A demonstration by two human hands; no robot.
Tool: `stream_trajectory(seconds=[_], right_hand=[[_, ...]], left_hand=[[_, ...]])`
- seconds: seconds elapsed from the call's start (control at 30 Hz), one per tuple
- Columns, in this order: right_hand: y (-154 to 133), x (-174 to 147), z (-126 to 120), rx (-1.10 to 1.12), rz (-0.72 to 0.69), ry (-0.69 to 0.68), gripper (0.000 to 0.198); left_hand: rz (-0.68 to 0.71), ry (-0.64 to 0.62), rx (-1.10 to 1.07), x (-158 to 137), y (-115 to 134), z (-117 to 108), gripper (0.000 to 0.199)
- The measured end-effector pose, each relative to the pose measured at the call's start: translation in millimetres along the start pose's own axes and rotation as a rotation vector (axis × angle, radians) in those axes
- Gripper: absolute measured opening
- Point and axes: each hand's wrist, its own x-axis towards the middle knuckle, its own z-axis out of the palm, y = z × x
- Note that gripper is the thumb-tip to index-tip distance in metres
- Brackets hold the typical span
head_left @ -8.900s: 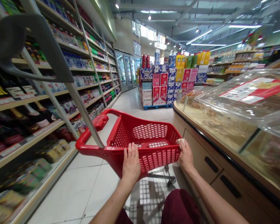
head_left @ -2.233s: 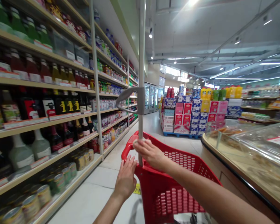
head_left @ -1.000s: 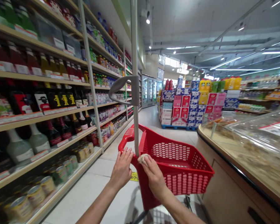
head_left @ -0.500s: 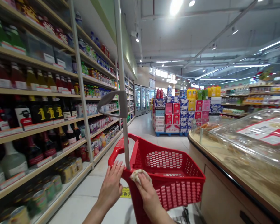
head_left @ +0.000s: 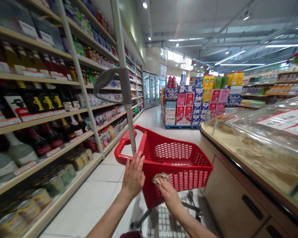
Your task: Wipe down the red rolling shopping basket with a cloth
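Head view: red cart (head_left: 173, 167) is apparently steadied at eight o'clock by flat left hand (head_left: 132, 177); cloth (head_left: 160, 177) is held at seven by right hand (head_left: 169, 192).

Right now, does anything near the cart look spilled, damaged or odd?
Nothing stands out. The cart is upright, and no spill shows on the visible floor. The right hand holds a cloth against the cart's side; the left hand rests at its rim. The nearest cans are too blurred to judge.
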Motion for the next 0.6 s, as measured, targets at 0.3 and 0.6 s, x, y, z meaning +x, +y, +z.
stream_trajectory(seconds=[0.3, 0.6], right_hand=[[19, -3, -9, -0.081, 0.158, 0.004, 0.047], [27, -9, -56, 0.192, 0.461, 0.055, 0.043]], left_hand=[[0.033, -0.353, 0.035, 12, 31, 33, 0.058], [-0.063, -0.232, -0.240, 17, 38, 31, 0.050]])
